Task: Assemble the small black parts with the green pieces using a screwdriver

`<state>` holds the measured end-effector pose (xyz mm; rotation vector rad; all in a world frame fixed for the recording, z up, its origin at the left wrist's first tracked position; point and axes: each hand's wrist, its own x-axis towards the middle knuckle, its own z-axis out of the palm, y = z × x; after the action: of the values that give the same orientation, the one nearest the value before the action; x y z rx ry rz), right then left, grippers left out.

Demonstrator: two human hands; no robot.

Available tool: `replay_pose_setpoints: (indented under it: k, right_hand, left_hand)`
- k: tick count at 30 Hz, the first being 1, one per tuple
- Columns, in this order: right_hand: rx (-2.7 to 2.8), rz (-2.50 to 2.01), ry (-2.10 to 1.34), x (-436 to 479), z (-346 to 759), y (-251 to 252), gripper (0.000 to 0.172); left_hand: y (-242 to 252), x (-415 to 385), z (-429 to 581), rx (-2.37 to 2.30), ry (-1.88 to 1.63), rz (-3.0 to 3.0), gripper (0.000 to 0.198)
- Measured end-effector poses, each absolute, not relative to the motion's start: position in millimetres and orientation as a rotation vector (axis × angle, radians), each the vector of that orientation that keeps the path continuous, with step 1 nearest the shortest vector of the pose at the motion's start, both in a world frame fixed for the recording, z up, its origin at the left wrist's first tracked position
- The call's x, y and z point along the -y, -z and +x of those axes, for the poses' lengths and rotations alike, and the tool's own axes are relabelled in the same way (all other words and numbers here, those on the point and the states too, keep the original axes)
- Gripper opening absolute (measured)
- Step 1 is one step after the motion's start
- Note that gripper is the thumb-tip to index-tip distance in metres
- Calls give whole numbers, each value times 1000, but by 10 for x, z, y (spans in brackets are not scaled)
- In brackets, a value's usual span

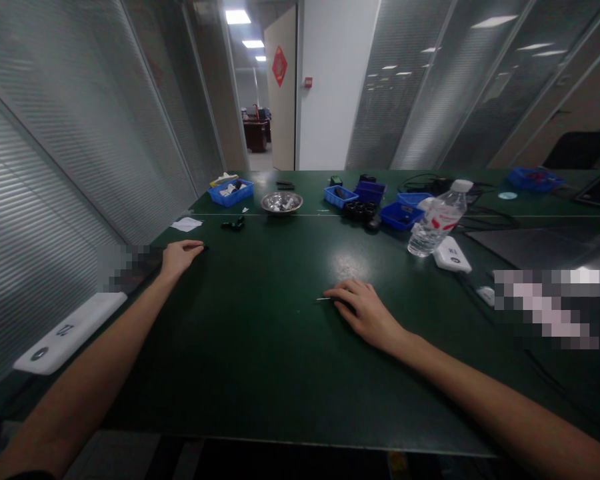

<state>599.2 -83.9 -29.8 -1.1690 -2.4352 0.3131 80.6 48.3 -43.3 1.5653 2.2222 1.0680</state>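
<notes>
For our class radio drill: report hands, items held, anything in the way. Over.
Left hand pinching small dark piece. Right hand holding thin metal tool. Bottle standing beyond right hand, toward the right, not between the hands.

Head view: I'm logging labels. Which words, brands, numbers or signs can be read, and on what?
None reads with certainty.
Left white device: dark characters, perhaps "21".
Right white device: marking too small.
Bottle: red print, blurred.
Red diamond sign on door: illegible.
Red wall box: too small.
</notes>
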Motion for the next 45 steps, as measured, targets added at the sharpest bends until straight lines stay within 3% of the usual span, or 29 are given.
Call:
replay_pose_setpoints:
  k: [16,26,33,45]
  right_hand:
    - [2437,-1168,-317,839,6006,293,35]
    - [2431,-1151,-302,830,6006,323,35]
    - [2433,-1157,-310,837,6004,317,35]
    - [2439,-1162,-298,816,6009,346,34]
  left_hand:
    - [489,-498,719,-2244,-1065,1518,34]
    - [412,-439,746,-2265,-972,1878,41]
    - [375,-359,870,-2362,-461,2463,43]
    - [361,-313,965,-2314,-342,2530,45]
